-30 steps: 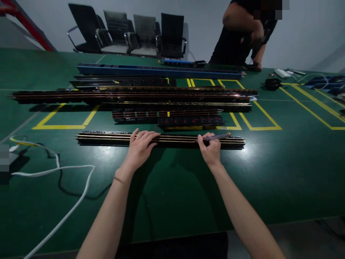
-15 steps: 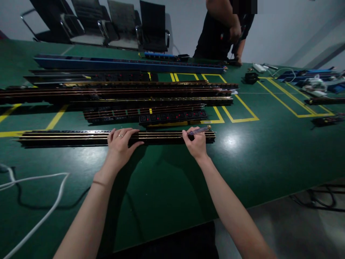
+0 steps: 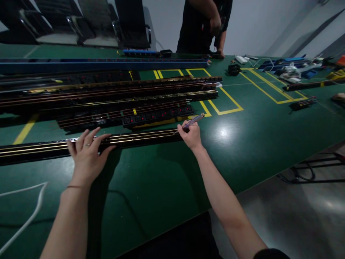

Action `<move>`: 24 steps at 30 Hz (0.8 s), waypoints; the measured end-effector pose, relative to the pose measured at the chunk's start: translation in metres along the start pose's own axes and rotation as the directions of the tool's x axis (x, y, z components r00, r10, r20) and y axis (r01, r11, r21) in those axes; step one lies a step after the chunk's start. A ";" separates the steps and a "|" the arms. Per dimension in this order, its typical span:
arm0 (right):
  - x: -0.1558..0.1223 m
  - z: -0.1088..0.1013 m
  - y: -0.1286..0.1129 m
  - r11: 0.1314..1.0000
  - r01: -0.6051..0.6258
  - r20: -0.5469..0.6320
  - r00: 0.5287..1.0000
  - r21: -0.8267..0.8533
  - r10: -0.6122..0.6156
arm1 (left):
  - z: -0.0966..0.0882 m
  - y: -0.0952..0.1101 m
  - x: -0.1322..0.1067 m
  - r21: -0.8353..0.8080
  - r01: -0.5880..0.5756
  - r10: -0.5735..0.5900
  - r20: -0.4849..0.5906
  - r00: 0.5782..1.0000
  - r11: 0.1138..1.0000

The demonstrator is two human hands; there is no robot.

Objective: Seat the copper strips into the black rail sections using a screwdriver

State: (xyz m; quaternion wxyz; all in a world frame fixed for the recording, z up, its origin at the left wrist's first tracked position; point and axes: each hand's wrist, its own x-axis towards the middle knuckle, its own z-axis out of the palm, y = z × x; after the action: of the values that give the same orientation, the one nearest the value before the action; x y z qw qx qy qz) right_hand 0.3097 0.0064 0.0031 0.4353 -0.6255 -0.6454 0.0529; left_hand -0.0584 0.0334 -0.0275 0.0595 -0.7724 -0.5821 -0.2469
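A long black strip (image 3: pixel 145 140) with several thin brass-coloured rods along its top lies across the near part of the green table. My left hand (image 3: pixel 90 153) straddles it, fingertips over the far edge and thumb along the near side. Pinched in my right hand (image 3: pixel 191 136) is a slim, purplish pen-like tool (image 3: pixel 190 123) with a round knob on top. Its tip points down at the rods near the strip's right end, which my hand partly covers. I cannot tell whether the tip touches them.
Beyond the strip lie a short black socket strip (image 3: pixel 159 115), more long dark strips (image 3: pixel 107 91) and a blue channel (image 3: pixel 107 65). A white cable (image 3: pixel 37 205) curves at the near left. Across the table (image 3: pixel 151 201) stands a person in black (image 3: pixel 199 28).
The view has swung right. My left hand and the black strip have slid left, so the strip's right end now lies by my right hand. The pen-like tool stays in my right hand.
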 end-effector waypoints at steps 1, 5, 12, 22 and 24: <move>0.001 -0.002 0.003 1.000 -0.004 0.001 1.000 0.011 0.004 | 0.000 0.000 0.000 0.008 0.005 -0.005 0.007 1.000 1.000; 0.003 -0.014 0.018 0.998 -0.025 0.005 1.000 0.054 0.025 | 0.003 -0.005 -0.001 0.049 0.033 -0.035 0.034 0.999 0.998; 0.003 -0.024 0.038 0.993 -0.070 -0.015 0.997 0.094 0.072 | 0.010 -0.018 -0.001 0.077 0.045 -0.044 -0.009 0.999 0.996; 0.004 -0.045 0.079 0.950 -0.311 -0.445 0.846 0.038 0.294 | 0.009 -0.009 0.006 0.047 -0.058 0.060 -0.051 0.997 0.997; 0.006 -0.042 0.067 0.955 -0.291 -0.482 0.830 0.056 0.281 | 0.007 0.006 0.009 0.008 -0.091 0.091 -0.038 0.995 0.996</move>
State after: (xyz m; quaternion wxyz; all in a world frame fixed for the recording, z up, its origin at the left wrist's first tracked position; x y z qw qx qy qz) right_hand 0.3878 0.0059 -0.0093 0.5639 -0.7122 -0.4155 -0.0471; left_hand -0.0491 0.0418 -0.0288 0.0844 -0.7931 -0.5457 -0.2571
